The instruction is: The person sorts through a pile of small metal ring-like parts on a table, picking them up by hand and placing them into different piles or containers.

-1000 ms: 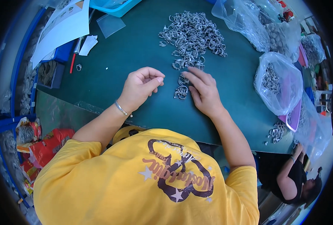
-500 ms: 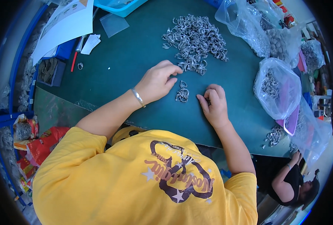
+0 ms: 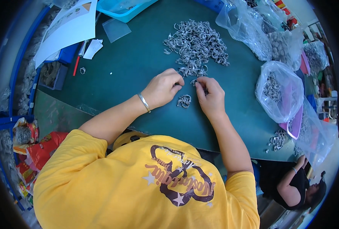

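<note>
Many small grey metal rings lie in a large pile on the green tabletop. Just below the pile, my left hand rests with its fingers bent and thumb pressed toward the forefinger; what it pinches, if anything, is too small to make out. Opposite it, my right hand has a metal ring at its thumb and fingertips, and something grey shows in its curled palm. Between the two hands sits a small cluster of rings, touched by neither.
On the right stand an open plastic bag of rings, a purple tray and more filled bags. A blue basin, a red pen and a lone ring lie left. A co-worker sits at lower right.
My right hand has moved up and left, close to my left hand, and now has a ring at its fingertips. The loose ring above the small cluster is gone from its place.
</note>
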A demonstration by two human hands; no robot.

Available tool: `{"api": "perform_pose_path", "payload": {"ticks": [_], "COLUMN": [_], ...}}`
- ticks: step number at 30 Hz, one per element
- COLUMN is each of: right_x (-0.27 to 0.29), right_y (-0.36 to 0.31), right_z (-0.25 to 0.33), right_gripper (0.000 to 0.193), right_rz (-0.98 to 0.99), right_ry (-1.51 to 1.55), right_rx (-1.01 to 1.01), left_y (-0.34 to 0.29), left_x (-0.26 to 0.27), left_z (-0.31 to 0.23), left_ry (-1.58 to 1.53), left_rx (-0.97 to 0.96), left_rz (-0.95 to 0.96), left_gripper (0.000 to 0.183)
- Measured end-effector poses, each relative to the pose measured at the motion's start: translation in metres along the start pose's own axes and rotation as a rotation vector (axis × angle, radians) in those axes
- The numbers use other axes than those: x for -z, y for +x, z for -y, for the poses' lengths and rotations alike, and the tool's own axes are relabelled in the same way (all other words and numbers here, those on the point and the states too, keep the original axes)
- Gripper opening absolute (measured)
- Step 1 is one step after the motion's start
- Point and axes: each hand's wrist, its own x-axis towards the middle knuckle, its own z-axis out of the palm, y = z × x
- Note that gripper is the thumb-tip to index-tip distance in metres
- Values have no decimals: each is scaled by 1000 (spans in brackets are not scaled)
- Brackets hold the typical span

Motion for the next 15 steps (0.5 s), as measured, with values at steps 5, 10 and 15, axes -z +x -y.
{"api": "perform_pose_path", "payload": {"ticks": [5,10,15], "right_x": [-1,10,24], "right_y": [0,-2,-10], "right_z": [-1,-3,-18], "right_gripper": [21,18,18], "right_rz": [170,126,93], "right_ry": [-186,-94,71], "right_rx": [56,-81,-388], "left_y": [8,40,58], "left_x": [-1,1,25], "left_z": [3,5,18], "left_ry": [73,127,104], "left_rx": [-37,-64,152], "left_rz": [-106,-266,-56], "left_gripper": [9,7,8]}}
